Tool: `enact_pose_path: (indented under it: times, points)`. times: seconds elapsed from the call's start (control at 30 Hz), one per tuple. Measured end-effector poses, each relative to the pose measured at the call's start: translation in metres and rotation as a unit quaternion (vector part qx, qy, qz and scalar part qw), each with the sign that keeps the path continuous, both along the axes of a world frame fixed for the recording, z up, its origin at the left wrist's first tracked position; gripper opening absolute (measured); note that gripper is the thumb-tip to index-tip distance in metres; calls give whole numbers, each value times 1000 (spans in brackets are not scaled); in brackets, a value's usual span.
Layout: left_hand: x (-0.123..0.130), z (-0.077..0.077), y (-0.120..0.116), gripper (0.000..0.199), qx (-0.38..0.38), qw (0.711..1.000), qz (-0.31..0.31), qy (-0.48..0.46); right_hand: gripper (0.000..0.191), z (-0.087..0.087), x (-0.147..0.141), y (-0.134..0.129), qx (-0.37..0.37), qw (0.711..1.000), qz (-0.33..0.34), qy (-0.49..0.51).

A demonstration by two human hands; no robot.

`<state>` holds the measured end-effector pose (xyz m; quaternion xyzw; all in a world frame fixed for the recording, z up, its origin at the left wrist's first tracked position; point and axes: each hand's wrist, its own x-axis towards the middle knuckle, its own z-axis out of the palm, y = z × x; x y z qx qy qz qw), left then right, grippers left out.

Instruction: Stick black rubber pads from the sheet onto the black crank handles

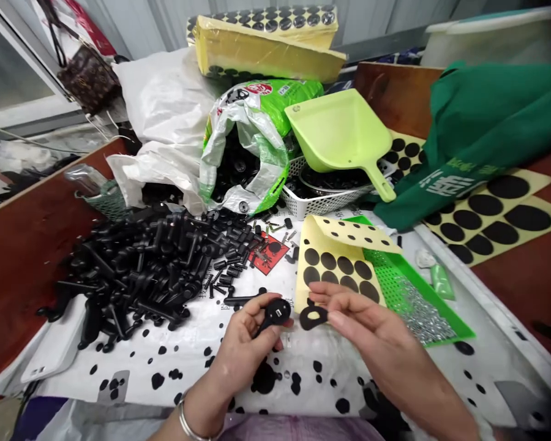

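My left hand [245,343], with a silver bangle at the wrist, is closed around a black plastic part with a round head [278,312]. A small light rectangle shows in the middle of that head. Just to the right, my right hand [365,324] pinches a black round sticker [313,317] with a pale patch in its middle. The sticker and the black part are close together but apart. Behind my right hand lies a yellow sheet of round black stickers [328,262], its top edge curled over. It partly rests on a green tray [459,329] holding many small metal pieces.
A heap of black plastic parts [138,269] covers the left side. A white phone-like device [55,343] lies beside it. Behind stand a green-white bag [275,110], a white basket [298,202] and a light-green dustpan [344,135]. More sticker sheets [491,214] lie at right.
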<state>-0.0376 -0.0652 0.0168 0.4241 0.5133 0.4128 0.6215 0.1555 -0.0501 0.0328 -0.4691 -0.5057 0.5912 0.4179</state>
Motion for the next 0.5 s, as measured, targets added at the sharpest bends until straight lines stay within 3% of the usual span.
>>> enact_pose_path:
  times: [0.1, 0.23, 0.5]
  points:
    - [0, 1, -2, 48, 24, 999, -21, 1, 17, 2, -4, 4, -52, 997, 47, 13]
    - [1, 0, -4, 55, 54, 998, -41, 3, 18, 4, -14, 8, -64, 995, 72, 22]
    - [-3, 0, -9, 58, 78, 995, -62, -4, 19, 2, -23, 8, -57, 995, 69, 35]
